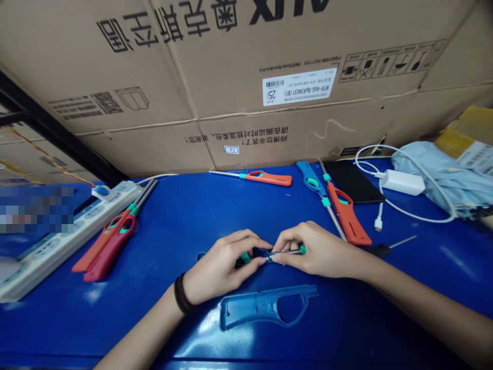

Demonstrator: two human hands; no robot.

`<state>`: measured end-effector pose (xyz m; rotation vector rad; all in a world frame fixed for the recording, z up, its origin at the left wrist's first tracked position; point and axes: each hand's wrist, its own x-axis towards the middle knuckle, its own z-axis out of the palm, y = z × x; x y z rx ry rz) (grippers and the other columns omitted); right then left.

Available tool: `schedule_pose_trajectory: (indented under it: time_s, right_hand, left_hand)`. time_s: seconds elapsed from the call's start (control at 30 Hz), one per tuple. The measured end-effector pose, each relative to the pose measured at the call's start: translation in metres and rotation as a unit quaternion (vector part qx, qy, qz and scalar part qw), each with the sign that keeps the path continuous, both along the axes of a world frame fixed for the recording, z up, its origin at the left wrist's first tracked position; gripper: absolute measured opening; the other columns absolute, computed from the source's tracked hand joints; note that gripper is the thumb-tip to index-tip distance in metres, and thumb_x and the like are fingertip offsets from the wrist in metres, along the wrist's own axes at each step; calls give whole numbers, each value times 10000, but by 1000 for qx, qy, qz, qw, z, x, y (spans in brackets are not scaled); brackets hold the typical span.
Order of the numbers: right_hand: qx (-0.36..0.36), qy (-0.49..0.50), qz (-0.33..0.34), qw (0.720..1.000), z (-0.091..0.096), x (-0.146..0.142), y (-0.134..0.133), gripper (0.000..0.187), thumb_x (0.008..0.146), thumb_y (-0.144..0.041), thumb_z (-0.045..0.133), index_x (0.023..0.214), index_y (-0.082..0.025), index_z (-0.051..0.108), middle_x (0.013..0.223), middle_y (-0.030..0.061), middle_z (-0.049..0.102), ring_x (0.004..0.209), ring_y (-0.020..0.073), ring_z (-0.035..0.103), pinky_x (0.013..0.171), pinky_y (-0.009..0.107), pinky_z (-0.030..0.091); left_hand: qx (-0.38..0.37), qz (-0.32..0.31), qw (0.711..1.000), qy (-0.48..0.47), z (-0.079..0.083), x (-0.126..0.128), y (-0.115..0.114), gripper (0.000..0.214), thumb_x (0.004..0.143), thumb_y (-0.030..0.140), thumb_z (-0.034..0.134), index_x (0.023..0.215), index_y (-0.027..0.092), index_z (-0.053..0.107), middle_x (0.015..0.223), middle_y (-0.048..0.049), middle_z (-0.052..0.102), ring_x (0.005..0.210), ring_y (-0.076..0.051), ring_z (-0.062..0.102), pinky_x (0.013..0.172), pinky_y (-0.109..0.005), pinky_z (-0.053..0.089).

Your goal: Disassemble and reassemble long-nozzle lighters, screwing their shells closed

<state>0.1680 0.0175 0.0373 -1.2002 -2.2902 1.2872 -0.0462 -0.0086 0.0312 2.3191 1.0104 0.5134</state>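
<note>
Both hands meet over the middle of the blue table. My left hand [221,264], a dark band at its wrist, closes round a blue lighter casing half [262,253]; most of that piece is hidden under the palm, and a green part [244,258] shows by the thumb. Between the fingers of my right hand [314,249] is a metal lighter tube [287,252] with a green collar at its right end. The tube's left end touches or nearly touches the casing. Just below the hands lies another blue casing half [246,304], hollow side up.
Two red and orange lighters [111,246] lie left beside a white power strip [57,239]. An orange lighter [269,178] lies behind; blue [311,180] and orange-red ones [348,216] lie right, near a screwdriver [381,250], black slab [354,181] and white charger [403,182]. A cardboard box [154,144] stands behind.
</note>
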Motion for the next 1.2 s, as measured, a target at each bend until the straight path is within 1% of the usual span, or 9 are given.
schedule_pose_trajectory:
  time_s: [0.1,0.2,0.27,0.37,0.5,0.63,0.83,1.07,1.2]
  right_hand:
    - [1,3,-3,1000,0,1,2,219,774,-363,635,824,-164,712,674,23,682,602,129,579,544,226,399]
    - [-14,9,-8,1000,3,5,6,239,772,-376,637,827,-155,711,694,33,695,616,134,591,562,229,418]
    - [-34,21,-6,999,4,8,8,233,777,-365,633,838,-152,707,712,38,705,630,135,602,579,228,431]
    - [-66,29,2,997,5,12,11,221,784,-354,627,831,-153,706,723,39,707,625,126,595,572,219,429]
    - [-92,24,10,995,4,14,12,246,787,-376,623,839,-152,710,718,39,701,537,99,542,516,212,417]
    - [-116,32,8,993,5,15,12,293,778,-421,628,843,-148,710,717,45,695,524,96,535,506,211,435]
    - [-108,33,6,994,6,14,11,344,768,-465,631,845,-138,707,717,58,699,531,100,544,506,210,438]
    - [-93,40,10,995,5,14,10,324,765,-454,642,839,-145,709,714,51,706,536,103,555,517,215,424]
    - [-86,44,17,995,3,15,11,312,762,-449,651,832,-152,711,715,44,705,559,105,557,512,211,410]
  left_hand:
    - [-17,32,999,-13,2,-2,2,262,876,283,584,1128,223,622,1002,-34,643,825,-126,615,776,-245,500]
    - [-29,69,997,-17,4,-7,5,378,825,357,642,1179,228,603,1038,-42,673,922,-168,636,848,-282,498]
    - [-63,79,995,-16,7,-11,6,420,831,378,626,1220,228,578,1100,-49,674,975,-190,636,879,-309,499]
    - [-112,74,991,-8,11,-16,6,424,846,331,602,1255,228,552,1154,-46,659,995,-193,632,881,-318,505]
    - [-143,48,988,-32,13,-17,5,427,849,216,570,1274,212,531,1190,-47,646,1045,-181,619,926,-313,486]
    - [-166,45,983,-64,13,-14,5,416,852,207,557,1267,188,536,1148,-66,671,1036,-195,633,928,-339,492]
    - [-158,44,985,-57,11,-13,5,403,858,225,554,1257,178,544,1110,-62,682,983,-182,645,887,-306,501]
    - [-42,28,999,1,7,-14,6,416,826,241,600,1240,225,569,998,-48,692,799,-155,629,733,-257,491]
    - [-61,8,998,-23,10,-15,6,409,851,241,582,1259,235,549,1062,-59,681,909,-174,629,811,-287,494]
